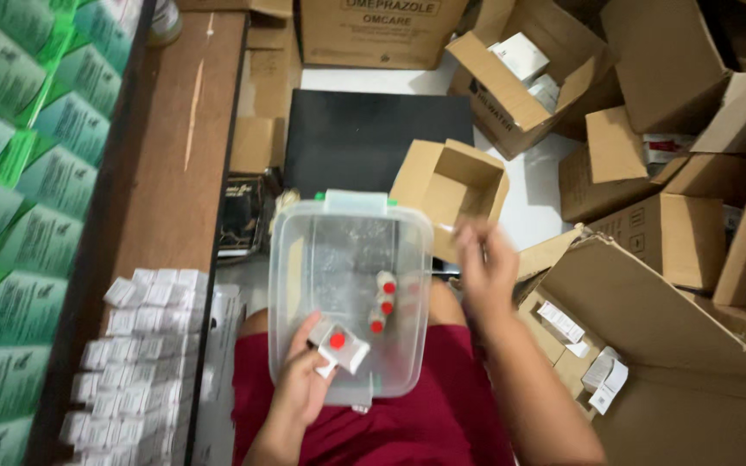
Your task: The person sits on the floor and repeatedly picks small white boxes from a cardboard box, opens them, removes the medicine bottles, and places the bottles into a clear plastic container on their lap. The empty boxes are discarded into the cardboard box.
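L hand (304, 380) fingers pinch small white box (341, 345) w/ red-capped vial (over clear tub (304, 259)); R hand (485, 263) fingers spread, blurred.

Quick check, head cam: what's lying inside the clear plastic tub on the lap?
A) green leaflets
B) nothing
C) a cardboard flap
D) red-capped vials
D: three red-capped vials lie in a row inside the tub, while the left hand holds a small white box with another red cap at its near edge.
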